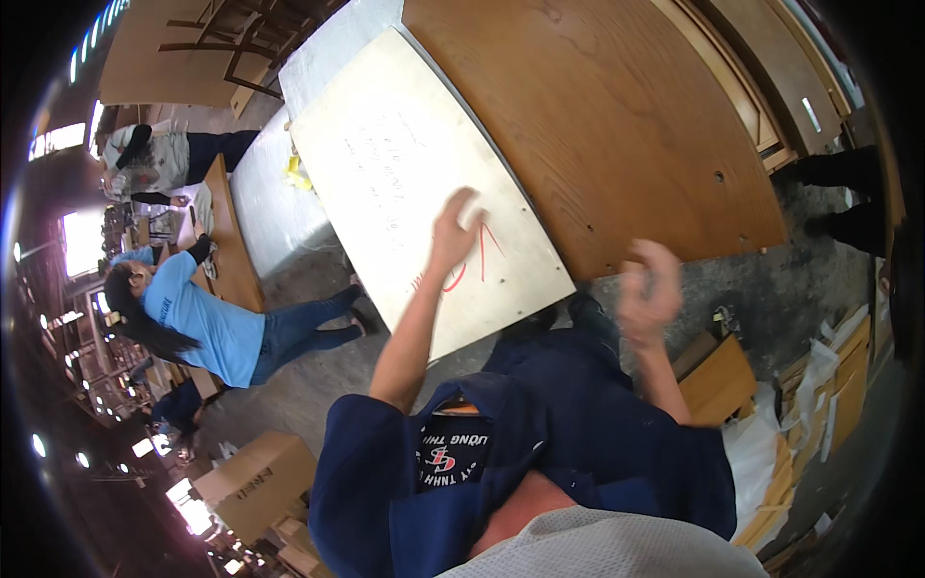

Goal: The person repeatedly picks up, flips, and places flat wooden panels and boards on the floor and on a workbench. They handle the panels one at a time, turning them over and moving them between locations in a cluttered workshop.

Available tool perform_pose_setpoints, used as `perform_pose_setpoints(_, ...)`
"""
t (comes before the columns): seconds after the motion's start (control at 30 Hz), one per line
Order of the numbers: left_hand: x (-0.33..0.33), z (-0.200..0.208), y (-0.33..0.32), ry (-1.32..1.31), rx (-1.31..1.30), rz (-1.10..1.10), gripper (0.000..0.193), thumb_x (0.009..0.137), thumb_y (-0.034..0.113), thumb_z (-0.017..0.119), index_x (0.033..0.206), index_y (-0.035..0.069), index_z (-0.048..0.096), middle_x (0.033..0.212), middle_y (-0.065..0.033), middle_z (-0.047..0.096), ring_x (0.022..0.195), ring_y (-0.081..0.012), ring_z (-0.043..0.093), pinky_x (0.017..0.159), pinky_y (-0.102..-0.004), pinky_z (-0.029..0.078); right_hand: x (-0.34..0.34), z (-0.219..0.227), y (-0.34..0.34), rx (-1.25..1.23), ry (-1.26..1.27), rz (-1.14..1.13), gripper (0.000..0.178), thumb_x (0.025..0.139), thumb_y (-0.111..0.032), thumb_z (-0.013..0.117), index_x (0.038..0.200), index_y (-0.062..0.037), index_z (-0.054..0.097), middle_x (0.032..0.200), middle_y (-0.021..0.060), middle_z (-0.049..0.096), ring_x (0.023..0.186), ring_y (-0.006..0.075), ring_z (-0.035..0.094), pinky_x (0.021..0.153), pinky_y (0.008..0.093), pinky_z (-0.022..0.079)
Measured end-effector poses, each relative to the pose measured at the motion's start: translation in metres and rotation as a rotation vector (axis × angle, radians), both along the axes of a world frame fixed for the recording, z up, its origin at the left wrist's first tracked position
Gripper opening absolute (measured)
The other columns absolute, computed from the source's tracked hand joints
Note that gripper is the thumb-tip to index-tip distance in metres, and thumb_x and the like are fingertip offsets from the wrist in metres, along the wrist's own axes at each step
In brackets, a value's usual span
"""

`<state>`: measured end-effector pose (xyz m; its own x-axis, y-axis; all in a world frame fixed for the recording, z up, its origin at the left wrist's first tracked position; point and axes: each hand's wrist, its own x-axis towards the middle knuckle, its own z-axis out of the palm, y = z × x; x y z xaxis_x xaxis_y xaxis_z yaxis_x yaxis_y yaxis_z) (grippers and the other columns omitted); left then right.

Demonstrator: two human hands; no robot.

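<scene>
A pale flat panel [385, 202] with handwriting and red marks lies in front of me, its near corner close to my body. Over its near part hovers my left hand [457, 231], thumb and fingers apart and bent, with nothing in it. Beside the panel, on the right, is a brown wood-grain board [617, 125] with small dark holes near its near end. My right hand [649, 294] is raised just off that board's near edge. It is slightly blurred, its fingers loosely curved and apart, holding nothing I can see.
At left, a person in a light-blue shirt [212, 318] and another person [159, 159] stand by a wooden table [234, 236]. Behind me at left is a cardboard box [258, 482]. Wood pieces [718, 379] and plastic sheeting [761, 448] lie on the right. Chair frames [246, 43] stand far left.
</scene>
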<state>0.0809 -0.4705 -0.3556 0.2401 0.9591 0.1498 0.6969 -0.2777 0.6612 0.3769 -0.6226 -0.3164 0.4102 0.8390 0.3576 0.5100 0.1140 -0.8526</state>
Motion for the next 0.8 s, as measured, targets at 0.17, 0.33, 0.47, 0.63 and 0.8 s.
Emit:
perform_pose_setpoints(0.17, 0.099, 0.002, -0.092, -0.347, -0.393, -0.109, 0.049, 0.084, 0.016, 0.065, 0.127, -0.002, 0.049, 0.128, -0.0163, 0.053, 0.116, -0.027, 0.054, 0.091, -0.0358, 0.047, 0.083, 0.029, -0.01, 0.175, 0.584, -0.299, 0.037, 0.086, -0.016, 0.065, 0.115, 0.0037, 0.055, 0.115, 0.0143, 0.056, 0.104, 0.0228, 0.053, 0.091, 0.035, 0.042)
perform_pose_setpoints(0.33, 0.148, 0.012, -0.124, -0.032, -0.4, -0.163, 0.073, 0.077, 0.026, 0.067, 0.134, -0.006, 0.035, 0.144, -0.0298, 0.026, 0.124, -0.041, 0.043, 0.103, -0.0399, 0.038, 0.085, 0.043, 0.031, 0.064, 0.62, -0.059, 0.045, 0.085, -0.022, 0.07, 0.117, 0.0061, 0.055, 0.115, 0.0131, 0.057, 0.107, 0.0188, 0.052, 0.091, 0.0323, 0.041)
perform_pose_setpoints(0.47, 0.159, 0.006, -0.144, 0.079, -0.25, -0.159, 0.085, 0.075, 0.03, 0.068, 0.14, -0.006, 0.027, 0.145, -0.0344, 0.016, 0.127, -0.0426, 0.039, 0.101, -0.0392, 0.039, 0.077, 0.058, 0.031, 0.194, 0.538, -0.052, 0.038, 0.085, -0.02, 0.07, 0.109, 0.0072, 0.06, 0.109, 0.011, 0.061, 0.099, 0.0163, 0.055, 0.086, 0.03, 0.044)
perform_pose_setpoints(0.63, 0.16, 0.009, -0.152, -0.249, -0.403, -0.257, 0.084, 0.079, 0.032, 0.067, 0.142, -0.004, 0.026, 0.146, -0.0316, 0.019, 0.134, -0.0426, 0.029, 0.106, -0.039, 0.033, 0.07, 0.096, 0.016, 0.185, 0.428, 0.018, 0.029, 0.083, -0.011, 0.072, 0.103, 0.0067, 0.062, 0.1, 0.008, 0.064, 0.088, 0.0147, 0.059, 0.08, 0.0276, 0.047)
perform_pose_setpoints(0.8, 0.151, 0.058, -0.135, -0.614, -0.422, -0.272, 0.08, 0.086, 0.039, 0.064, 0.143, -0.002, 0.026, 0.144, -0.0256, 0.033, 0.129, -0.034, 0.04, 0.1, -0.0382, 0.038, 0.034, 0.109, -0.024, 0.213, 0.264, 0.19, 0.028, 0.08, -0.002, 0.071, 0.105, 0.0048, 0.061, 0.099, 0.0095, 0.064, 0.088, 0.017, 0.061, 0.077, 0.0302, 0.05)
